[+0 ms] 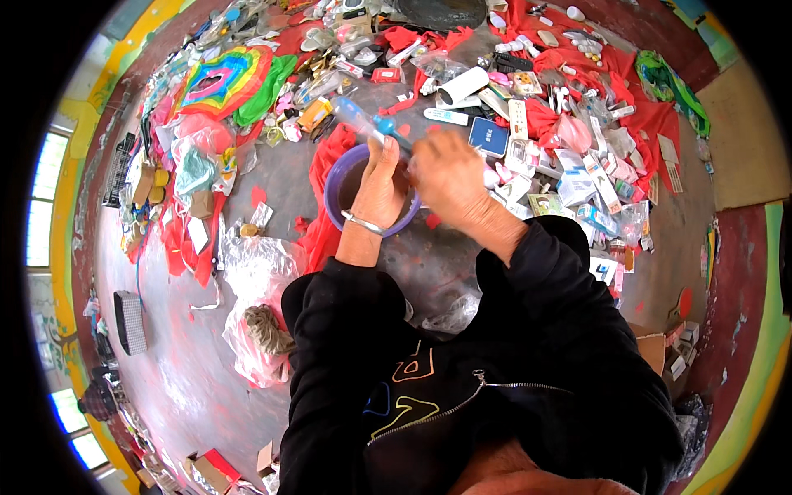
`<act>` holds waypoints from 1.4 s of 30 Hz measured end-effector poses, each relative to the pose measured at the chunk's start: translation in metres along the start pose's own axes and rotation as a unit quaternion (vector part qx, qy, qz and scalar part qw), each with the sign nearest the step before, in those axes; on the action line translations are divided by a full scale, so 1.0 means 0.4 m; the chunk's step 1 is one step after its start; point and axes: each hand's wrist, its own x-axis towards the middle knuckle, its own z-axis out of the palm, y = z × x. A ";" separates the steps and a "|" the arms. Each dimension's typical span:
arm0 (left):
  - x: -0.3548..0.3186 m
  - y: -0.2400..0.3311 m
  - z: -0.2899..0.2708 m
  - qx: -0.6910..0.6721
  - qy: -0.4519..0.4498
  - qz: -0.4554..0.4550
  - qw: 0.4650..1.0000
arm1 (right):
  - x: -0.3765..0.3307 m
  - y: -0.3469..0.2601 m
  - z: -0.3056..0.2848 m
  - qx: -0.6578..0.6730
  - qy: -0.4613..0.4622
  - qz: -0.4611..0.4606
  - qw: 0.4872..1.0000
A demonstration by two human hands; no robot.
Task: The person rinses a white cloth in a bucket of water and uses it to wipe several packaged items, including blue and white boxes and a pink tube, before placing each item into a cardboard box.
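Above a purple basin [332, 196], my left hand [378, 188] is closed, thumb up, around a clear bottle [356, 115] with a blue tip and a bright blue collar. The bottle slants up and to the left, past the basin's far rim. A metal bangle circles my left wrist. Close on its right, my right hand [454, 175] has its fingers curled in by the bottle's collar end. Those fingers are slightly smeared by motion, and what they hold is hidden. Both hands cover part of the basin's inside.
Boxes, packets and bottles lie heaped on red cloth at the right, near a dark blue box [488, 137]. A rainbow-striped cloth [223, 81] tops the left pile. Clear plastic bags [260, 264] lie by my left arm, and a grey basket [129, 322] stands further left.
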 end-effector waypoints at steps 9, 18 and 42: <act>0.003 0.051 -0.018 -0.148 -0.074 -0.049 0.985 | -0.008 -0.007 -0.041 0.267 -0.164 0.001 0.950; 0.001 0.003 -0.016 -0.136 -0.109 -0.174 0.969 | 0.061 0.156 -0.084 0.581 0.132 0.392 0.701; 0.020 0.020 -0.113 -0.222 -0.081 -0.075 0.969 | -0.022 0.044 -0.008 0.316 -0.245 0.034 0.916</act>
